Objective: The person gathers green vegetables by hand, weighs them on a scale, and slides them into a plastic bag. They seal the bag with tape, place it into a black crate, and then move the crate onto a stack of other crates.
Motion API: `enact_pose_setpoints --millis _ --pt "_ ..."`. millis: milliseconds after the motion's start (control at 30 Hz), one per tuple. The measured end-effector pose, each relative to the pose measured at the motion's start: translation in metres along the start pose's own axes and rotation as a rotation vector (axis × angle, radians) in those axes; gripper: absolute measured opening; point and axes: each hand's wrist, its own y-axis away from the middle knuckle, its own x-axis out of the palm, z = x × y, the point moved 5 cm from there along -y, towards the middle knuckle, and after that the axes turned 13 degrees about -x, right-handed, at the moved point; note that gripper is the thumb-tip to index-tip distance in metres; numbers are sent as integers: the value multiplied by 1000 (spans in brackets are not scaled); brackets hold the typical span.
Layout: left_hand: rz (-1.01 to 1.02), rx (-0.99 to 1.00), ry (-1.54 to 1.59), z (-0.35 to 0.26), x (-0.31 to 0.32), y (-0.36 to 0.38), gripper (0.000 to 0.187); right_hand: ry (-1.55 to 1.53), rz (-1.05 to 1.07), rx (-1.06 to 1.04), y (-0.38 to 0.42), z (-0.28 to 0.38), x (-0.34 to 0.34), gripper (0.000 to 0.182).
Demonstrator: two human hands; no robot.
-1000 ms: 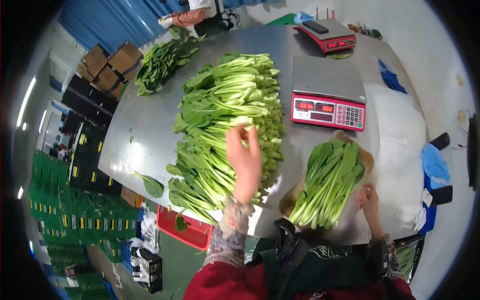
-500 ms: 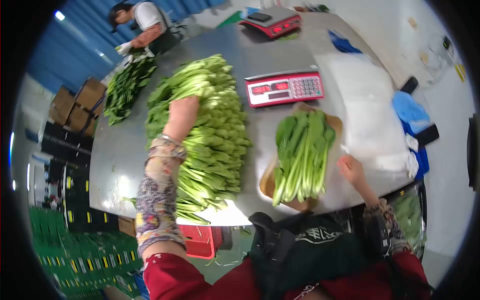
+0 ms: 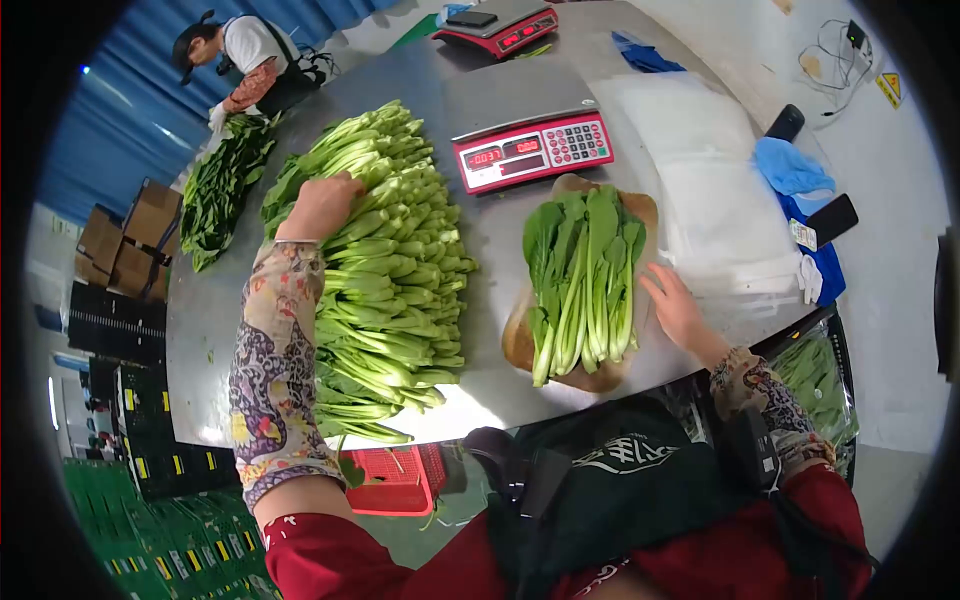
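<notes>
A long pile of leafy green stalks, like choy sum [image 3: 400,250], lies on the metal table with its pale cut ends facing right. My left hand [image 3: 320,208] is on the upper left side of this pile, its fingers bent around some stalks; the fingertips are partly hidden. A smaller bunch of the same greens [image 3: 585,285] rests on a brown board or shallow tray [image 3: 518,340], leaves up and stalk ends toward me. Just right of that bunch, my right hand [image 3: 678,305] is open with fingers apart, holding nothing.
A red scale [image 3: 535,155] stands behind the small bunch, and another scale [image 3: 500,35] farther back. Clear plastic bags [image 3: 700,190] are stacked at the right, near a phone [image 3: 832,218]. Across the table, a person [image 3: 255,70] handles darker greens [image 3: 228,185]. A red basket [image 3: 395,480] sits below the edge.
My view has shifted, so the table items appear farther left. My left hand stays at the pile, its fingers now more visible. My right hand's fingers have spread beside the small bunch.
</notes>
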Motion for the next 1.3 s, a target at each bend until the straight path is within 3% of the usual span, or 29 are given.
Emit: enact_pose_setpoints --millis 67,267,333,433,533,600,667,733,767,800,833,900,933,1000,1100,1133,1200,1300 --pt "12 39 -24 2 -6 2 17 34 19 -6 -2 -3 8 53" --pt "191 -93 151 15 -14 33 24 -2 9 36 -8 -4 13 44" --pt "163 -131 307 10 -22 41 21 -1 -10 36 -5 -7 19 43" --pt "15 -18 288 16 -14 44 19 9 -2 22 -5 -11 23 44" --pt "-316 -139 201 24 -33 48 18 -11 35 42 -10 -8 20 48" --pt "-622 -283 319 5 -79 63 20 15 41 34 -13 -4 17 50" --pt "-804 -194 493 -47 -109 78 23 84 39 -5 -13 -2 14 52" --pt "-834 211 320 -113 -80 94 30 150 27 -97 -15 -3 14 40" --pt "-753 376 313 -154 -59 102 36 150 62 -145 -16 -6 15 37" --pt "-527 508 521 -185 -40 110 40 148 94 -196 -18 -8 17 35" --pt "-408 570 597 -214 -32 116 39 204 15 -269 -22 -7 15 20" --pt "-129 686 595 -256 25 127 35 214 34 -399 -27 0 2 13" --pt "-36 671 714 -261 48 134 30 220 44 -463 -30 4 -6 9" --pt "-83 370 977 -254 40 133 30 219 82 -538 -34 12 -14 6" --pt "-298 -380 952 -233 71 108 34 190 117 -615 -40 29 -19 5" --pt "-203 -543 896 -231 93 98 32 177 125 -637 -43 32 -18 5" --pt "420 -471 926 -250 119 91 28 65 197 -692 -54 32 -18 3" --pt "-129 -206 707 -290 77 107 33 -81 323 -846 -95 46 -27 12"
